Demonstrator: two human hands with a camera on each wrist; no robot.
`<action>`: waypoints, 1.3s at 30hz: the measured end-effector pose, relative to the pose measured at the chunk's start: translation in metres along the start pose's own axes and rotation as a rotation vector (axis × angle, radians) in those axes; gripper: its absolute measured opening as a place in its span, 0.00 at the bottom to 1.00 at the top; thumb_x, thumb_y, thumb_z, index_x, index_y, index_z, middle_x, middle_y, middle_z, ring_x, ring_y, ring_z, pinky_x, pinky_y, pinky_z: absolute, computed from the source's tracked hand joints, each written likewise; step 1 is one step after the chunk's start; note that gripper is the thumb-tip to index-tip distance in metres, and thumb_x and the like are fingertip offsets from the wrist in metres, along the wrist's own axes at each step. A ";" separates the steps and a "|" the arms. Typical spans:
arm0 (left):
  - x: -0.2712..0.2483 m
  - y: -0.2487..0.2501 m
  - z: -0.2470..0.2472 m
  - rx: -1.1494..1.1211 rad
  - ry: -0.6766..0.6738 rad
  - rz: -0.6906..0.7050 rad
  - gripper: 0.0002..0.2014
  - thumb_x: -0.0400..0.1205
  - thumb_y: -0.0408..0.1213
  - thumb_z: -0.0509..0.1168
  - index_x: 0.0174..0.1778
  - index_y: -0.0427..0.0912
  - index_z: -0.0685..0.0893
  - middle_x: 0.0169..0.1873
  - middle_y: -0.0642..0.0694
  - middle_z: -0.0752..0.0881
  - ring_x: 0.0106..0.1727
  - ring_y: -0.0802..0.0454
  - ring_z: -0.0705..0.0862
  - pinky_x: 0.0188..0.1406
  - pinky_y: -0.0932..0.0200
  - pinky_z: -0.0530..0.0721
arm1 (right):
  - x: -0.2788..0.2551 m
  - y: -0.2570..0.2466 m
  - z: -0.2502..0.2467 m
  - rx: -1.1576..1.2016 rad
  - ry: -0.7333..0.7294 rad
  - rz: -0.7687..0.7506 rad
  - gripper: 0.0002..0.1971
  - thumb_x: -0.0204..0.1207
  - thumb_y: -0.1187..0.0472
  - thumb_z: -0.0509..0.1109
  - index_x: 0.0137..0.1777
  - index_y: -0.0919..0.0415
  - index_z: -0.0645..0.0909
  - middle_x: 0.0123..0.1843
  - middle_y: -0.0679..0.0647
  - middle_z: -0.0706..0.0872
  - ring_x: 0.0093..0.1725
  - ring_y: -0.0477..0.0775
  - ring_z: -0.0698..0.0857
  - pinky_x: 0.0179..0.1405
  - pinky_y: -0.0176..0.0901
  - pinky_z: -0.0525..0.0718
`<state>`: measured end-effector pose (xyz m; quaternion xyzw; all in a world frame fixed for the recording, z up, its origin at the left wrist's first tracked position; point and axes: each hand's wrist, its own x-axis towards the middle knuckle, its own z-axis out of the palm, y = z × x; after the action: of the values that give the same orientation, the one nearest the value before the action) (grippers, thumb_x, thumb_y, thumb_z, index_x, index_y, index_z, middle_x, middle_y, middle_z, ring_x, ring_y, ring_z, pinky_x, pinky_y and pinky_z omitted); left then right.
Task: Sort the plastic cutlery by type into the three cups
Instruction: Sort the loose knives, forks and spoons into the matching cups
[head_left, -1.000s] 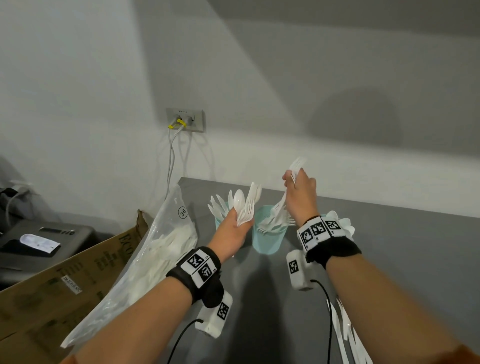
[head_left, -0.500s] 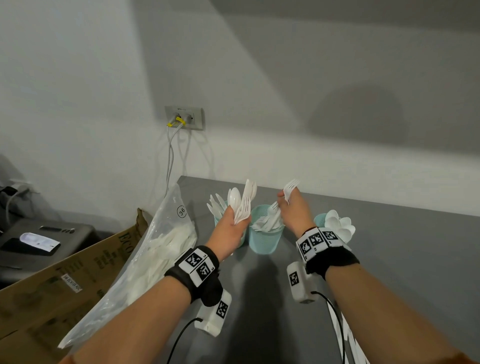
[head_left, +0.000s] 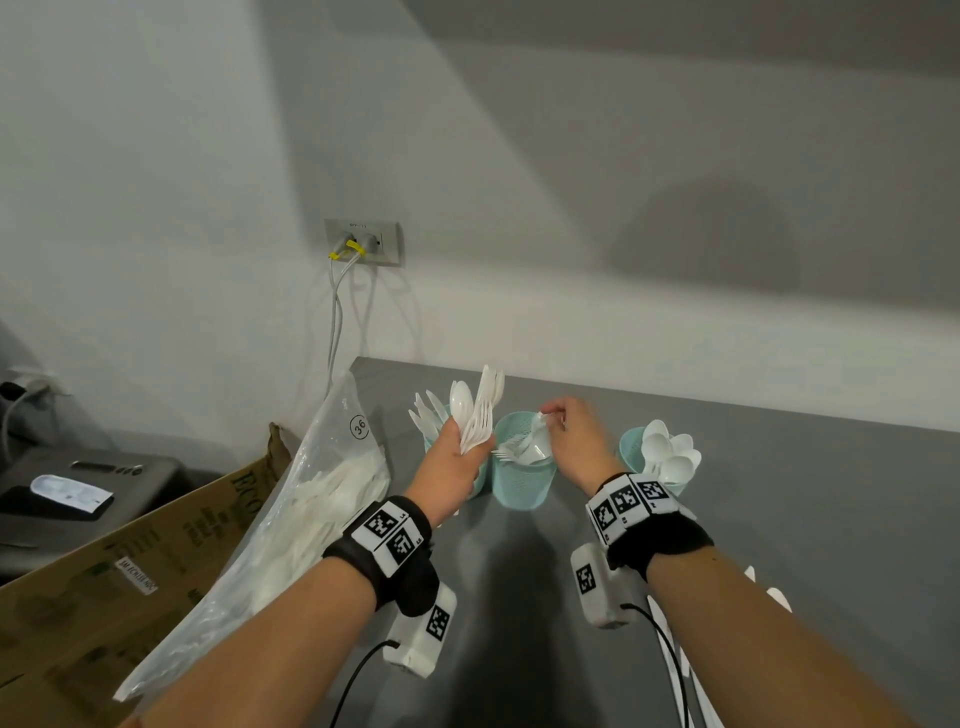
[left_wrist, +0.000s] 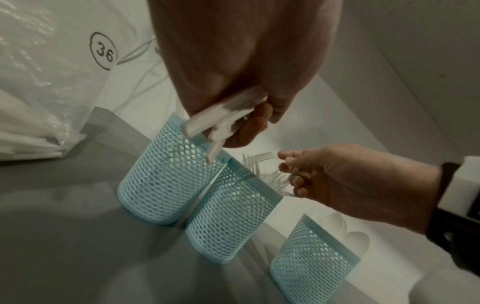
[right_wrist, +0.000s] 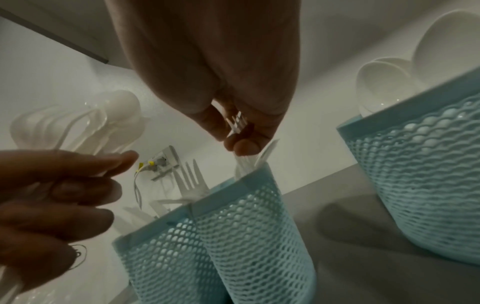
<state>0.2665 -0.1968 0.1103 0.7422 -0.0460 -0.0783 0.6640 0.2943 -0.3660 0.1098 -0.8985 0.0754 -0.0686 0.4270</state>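
Observation:
Three pale blue mesh cups stand in a row on the grey table (head_left: 779, 519). The left cup (left_wrist: 155, 181) holds knives, the middle cup (head_left: 519, 483) holds forks and the right cup (head_left: 631, 449) holds spoons (head_left: 670, 452). My left hand (head_left: 457, 457) grips a bunch of white cutlery (head_left: 475, 410), forks and a spoon fanned upward, in front of the left cup. My right hand (head_left: 566, 431) pinches a white fork (right_wrist: 237, 123) by its tines just above the middle cup (right_wrist: 249, 226), its handle pointing down into the cup.
A clear plastic bag (head_left: 291, 525) of more white cutlery, marked 36, leans at the table's left edge beside a cardboard box (head_left: 104, 587). Loose cutlery (head_left: 691, 670) lies under my right forearm. A wall socket (head_left: 363, 241) with cables sits behind.
My right hand has come down from above the cups to the middle cup's rim with the fork. My left hand and its bunch have hardly moved.

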 end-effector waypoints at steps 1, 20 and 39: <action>0.000 0.000 0.001 -0.003 -0.001 -0.003 0.14 0.86 0.38 0.60 0.68 0.44 0.73 0.32 0.49 0.73 0.25 0.57 0.65 0.23 0.61 0.66 | 0.000 0.001 0.000 0.001 -0.006 0.011 0.14 0.83 0.70 0.54 0.63 0.66 0.77 0.65 0.62 0.78 0.59 0.54 0.79 0.55 0.34 0.69; 0.002 -0.003 0.003 0.046 0.079 0.015 0.17 0.84 0.43 0.62 0.67 0.42 0.73 0.43 0.28 0.81 0.39 0.26 0.80 0.39 0.38 0.85 | -0.042 0.019 0.002 -0.416 0.023 -0.263 0.09 0.77 0.54 0.68 0.53 0.52 0.87 0.60 0.47 0.85 0.61 0.55 0.79 0.60 0.48 0.77; 0.004 -0.010 0.023 0.336 0.042 0.221 0.18 0.81 0.34 0.65 0.66 0.40 0.71 0.50 0.50 0.80 0.51 0.51 0.81 0.52 0.59 0.79 | -0.056 -0.040 -0.012 0.370 0.115 -0.068 0.12 0.78 0.63 0.67 0.42 0.44 0.71 0.40 0.55 0.85 0.37 0.59 0.85 0.48 0.59 0.86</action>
<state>0.2659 -0.2185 0.0982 0.8345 -0.1258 0.0192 0.5361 0.2402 -0.3395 0.1454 -0.8013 0.0553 -0.1471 0.5773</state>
